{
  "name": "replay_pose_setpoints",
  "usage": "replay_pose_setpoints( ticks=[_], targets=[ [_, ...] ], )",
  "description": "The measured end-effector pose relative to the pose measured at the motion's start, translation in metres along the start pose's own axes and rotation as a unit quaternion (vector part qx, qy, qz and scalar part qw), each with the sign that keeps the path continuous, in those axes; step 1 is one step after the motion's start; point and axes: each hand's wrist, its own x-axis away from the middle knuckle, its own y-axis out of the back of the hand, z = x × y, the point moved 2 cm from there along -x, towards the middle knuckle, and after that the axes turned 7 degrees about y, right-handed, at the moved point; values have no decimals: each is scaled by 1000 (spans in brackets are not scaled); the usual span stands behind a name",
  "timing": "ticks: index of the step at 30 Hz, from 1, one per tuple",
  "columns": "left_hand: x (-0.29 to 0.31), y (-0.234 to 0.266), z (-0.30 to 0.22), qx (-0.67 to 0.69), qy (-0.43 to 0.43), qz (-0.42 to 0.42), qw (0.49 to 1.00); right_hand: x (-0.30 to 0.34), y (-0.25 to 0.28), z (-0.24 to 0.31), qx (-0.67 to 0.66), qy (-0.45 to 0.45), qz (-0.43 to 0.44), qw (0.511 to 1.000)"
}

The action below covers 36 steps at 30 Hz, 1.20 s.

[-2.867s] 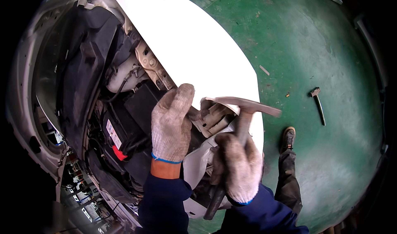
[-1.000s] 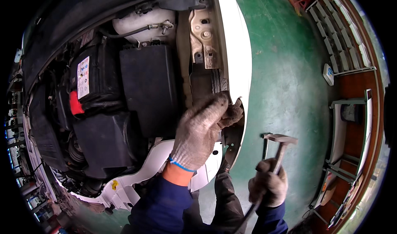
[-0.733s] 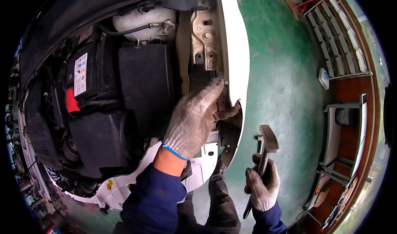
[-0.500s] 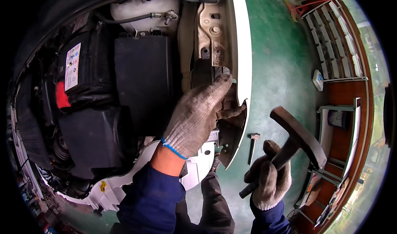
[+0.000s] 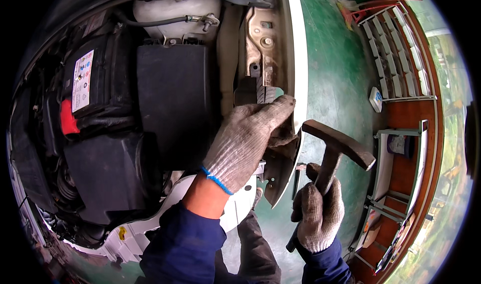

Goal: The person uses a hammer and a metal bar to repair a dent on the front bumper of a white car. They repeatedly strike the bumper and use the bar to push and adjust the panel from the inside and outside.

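Observation:
My right hand (image 5: pixel 320 214), in a knitted work glove, is closed round the handle of a hammer (image 5: pixel 340 142). The hammer's dark head is up, close to the outer side of a white fender (image 5: pixel 300 48). Inside the fender's edge, my left hand (image 5: pixel 250 128) wears a soiled glove with a blue cuff. Its thumb points toward the fender's inner side. The other fingers bend down into the gap beside the bare metal inner panel (image 5: pixel 259 38); what they grip is hidden.
To the left lies the engine bay with a black box (image 5: pixel 173 83), a labelled battery (image 5: pixel 97 78) and a white reservoir (image 5: pixel 175 13). A second hammer (image 5: pixel 299 173) is on the green floor (image 5: pixel 330 68), partly hidden. Shelving (image 5: pixel 401 148) stands at the right.
The hammer and my right hand have moved left, toward the fender. My left hand has shifted slightly right and down in the picture, and the whole view has shifted a little.

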Motion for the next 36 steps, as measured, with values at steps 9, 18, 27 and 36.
replay_pose_setpoints(
  ticks=[9,18,27,36],
  targets=[
    [-5,-9,-20,132,194,-13,972,11,12,14,-117,103,-16,988],
    [-6,-7,-13,137,216,-21,966,15,5,4,-24,44,-44,998],
    [-2,-8,-9,253,219,-17,942,1,7,14,11,-15,42,999],
    [6,-10,-3,137,71,-72,986,-4,18,-2,-2,110,89,990]
  ],
)
